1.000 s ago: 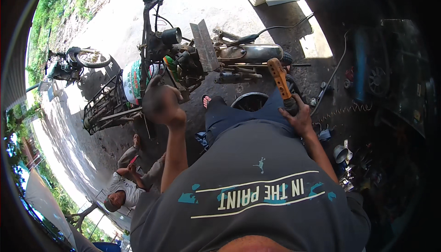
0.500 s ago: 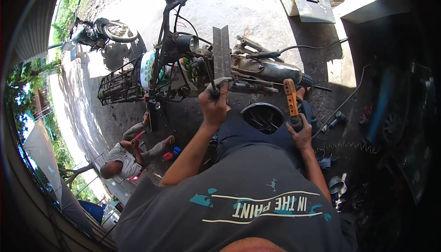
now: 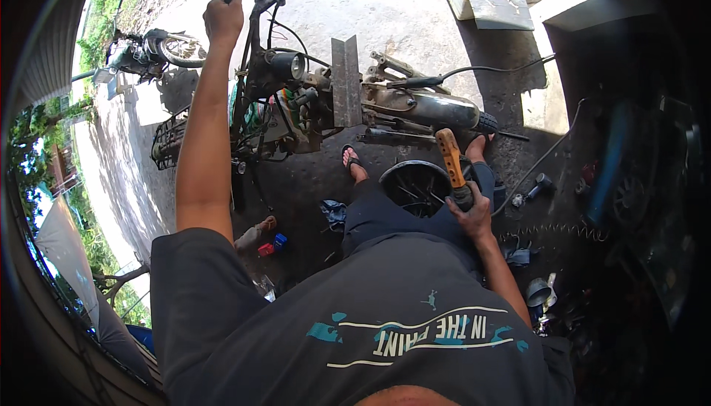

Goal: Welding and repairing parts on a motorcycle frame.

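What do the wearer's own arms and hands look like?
The left hand and right hand are ungloved; no watch or band shows on the forearms. The left sleeve is short, dark grey like the shirt, which has pale lettering and teal patches.

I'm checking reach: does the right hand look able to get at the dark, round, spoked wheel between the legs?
Probably yes, though not freely: the right hand looks close to the wheel, but is wrapped around an orange, perforated tool with a dark grip.
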Available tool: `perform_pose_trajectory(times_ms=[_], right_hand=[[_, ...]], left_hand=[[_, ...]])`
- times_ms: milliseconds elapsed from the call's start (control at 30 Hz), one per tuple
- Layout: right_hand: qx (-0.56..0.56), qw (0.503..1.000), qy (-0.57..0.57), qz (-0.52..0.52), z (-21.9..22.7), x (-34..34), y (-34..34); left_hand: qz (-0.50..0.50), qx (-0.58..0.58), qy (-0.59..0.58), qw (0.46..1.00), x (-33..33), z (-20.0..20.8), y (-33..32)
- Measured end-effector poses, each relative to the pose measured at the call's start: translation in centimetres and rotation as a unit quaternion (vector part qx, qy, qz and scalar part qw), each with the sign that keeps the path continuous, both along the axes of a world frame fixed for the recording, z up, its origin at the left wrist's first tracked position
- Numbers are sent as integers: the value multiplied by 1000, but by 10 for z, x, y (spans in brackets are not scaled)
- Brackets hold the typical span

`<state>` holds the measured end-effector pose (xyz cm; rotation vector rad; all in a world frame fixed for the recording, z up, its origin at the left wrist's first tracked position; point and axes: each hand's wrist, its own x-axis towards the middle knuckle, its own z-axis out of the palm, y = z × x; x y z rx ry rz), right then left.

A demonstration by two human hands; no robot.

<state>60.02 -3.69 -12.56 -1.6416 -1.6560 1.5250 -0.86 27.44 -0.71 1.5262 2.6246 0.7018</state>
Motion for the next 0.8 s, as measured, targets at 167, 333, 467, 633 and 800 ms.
perform_pose_trajectory(times_ms=[167, 333, 467, 633, 800], right_hand=[[-9, 1000, -2, -14, -6, -4, 2], [-8, 1000, 6, -22, -17, -5, 5], [-1, 1000, 3, -12, -22, -21, 10], [-16, 1000, -20, -16, -32, -26, 10], [-4, 1000, -7, 13, -40, -34, 14]], left_hand=[[-23, -104, 30, 994, -43, -42, 63], [-72, -141, -35, 987, -49, -68, 112], [-138, -235, 128, 954, -84, -58, 132], [-128, -210, 152, 957, -54, -72, 124], [-69, -54, 314, 945, -31, -44, 106]])
